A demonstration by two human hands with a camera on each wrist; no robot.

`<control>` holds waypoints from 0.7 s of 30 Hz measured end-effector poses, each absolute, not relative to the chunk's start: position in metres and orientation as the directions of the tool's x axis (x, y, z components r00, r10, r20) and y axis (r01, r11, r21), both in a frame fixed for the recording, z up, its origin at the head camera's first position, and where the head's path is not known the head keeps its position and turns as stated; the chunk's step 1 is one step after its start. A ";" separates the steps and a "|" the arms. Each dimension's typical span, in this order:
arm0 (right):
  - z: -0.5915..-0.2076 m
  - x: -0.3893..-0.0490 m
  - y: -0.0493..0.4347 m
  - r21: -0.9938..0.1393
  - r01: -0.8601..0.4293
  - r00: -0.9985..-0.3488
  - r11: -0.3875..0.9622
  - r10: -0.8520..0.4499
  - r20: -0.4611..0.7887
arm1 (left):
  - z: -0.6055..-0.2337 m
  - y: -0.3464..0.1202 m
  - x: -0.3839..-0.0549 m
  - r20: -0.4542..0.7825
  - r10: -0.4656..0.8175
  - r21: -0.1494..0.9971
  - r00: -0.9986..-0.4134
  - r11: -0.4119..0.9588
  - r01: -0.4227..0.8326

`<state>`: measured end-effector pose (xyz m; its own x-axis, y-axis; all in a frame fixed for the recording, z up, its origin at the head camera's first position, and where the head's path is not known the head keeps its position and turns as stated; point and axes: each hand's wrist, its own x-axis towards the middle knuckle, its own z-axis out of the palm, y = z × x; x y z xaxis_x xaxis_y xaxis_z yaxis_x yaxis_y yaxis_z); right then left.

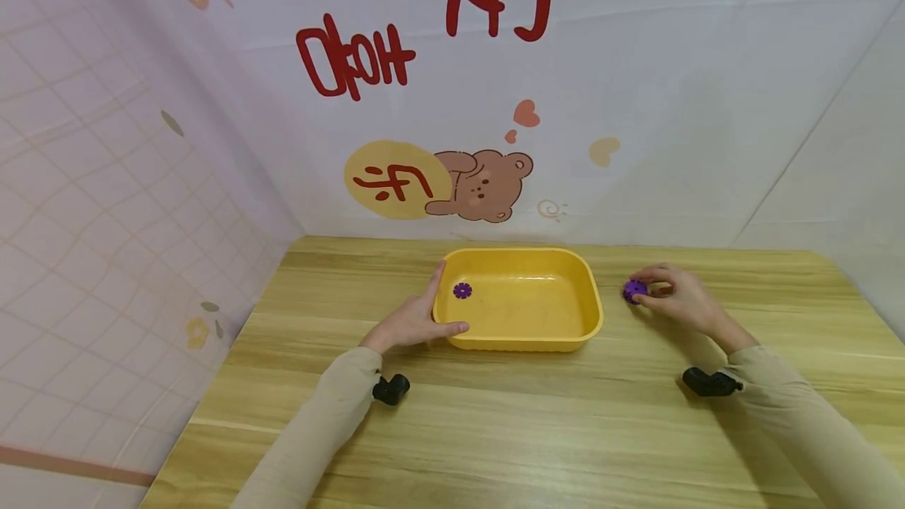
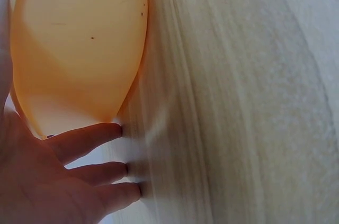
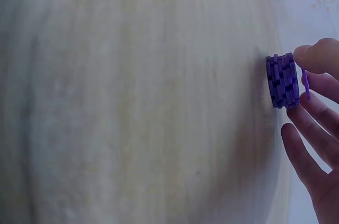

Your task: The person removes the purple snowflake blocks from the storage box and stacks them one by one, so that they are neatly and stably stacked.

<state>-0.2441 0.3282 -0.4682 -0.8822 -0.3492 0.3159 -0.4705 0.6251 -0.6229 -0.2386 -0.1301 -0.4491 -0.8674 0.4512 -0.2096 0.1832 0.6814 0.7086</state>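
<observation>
In the head view a yellow plastic basin (image 1: 526, 309) sits on the table with one purple snowflake disc (image 1: 463, 291) lying inside at its left. My left hand (image 1: 412, 322) rests against the basin's left end, thumb over the near corner and forefinger along the left side. The left wrist view shows straight, spread fingers (image 2: 87, 143) beside the basin wall (image 2: 79, 44). Right of the basin, my right hand (image 1: 680, 298) pinches a thin purple disc (image 3: 305, 83) by its edge. Just under that disc stands a short stack of purple snowflake discs (image 3: 283, 81) on the table.
The wood-grain table (image 1: 509, 422) meets a printed white wall cloth (image 1: 657, 100) close behind the basin. Another cloth (image 1: 106, 218) hangs along the left side. Dark wrist devices (image 1: 710, 382) hang at both sleeves.
</observation>
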 end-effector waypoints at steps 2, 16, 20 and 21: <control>-0.461 -0.239 0.323 -0.631 -0.469 -0.883 0.617 -0.351 0.313 | -0.450 -0.130 -0.239 -0.208 0.453 0.709 -0.867 0.681 0.186; -0.482 -0.250 0.338 -0.644 -0.443 -0.896 0.624 -0.340 0.287 | -0.450 -0.130 -0.239 -0.199 0.457 0.709 -0.867 0.678 0.195; -0.481 -0.251 0.341 -0.658 -0.438 -0.897 0.613 -0.342 0.278 | -0.450 -0.130 -0.239 -0.198 0.456 0.710 -0.868 0.677 0.194; -0.480 -0.251 0.341 -0.661 -0.439 -0.897 0.608 -0.342 0.281 | -0.450 -0.130 -0.239 -0.197 0.456 0.710 -0.868 0.676 0.194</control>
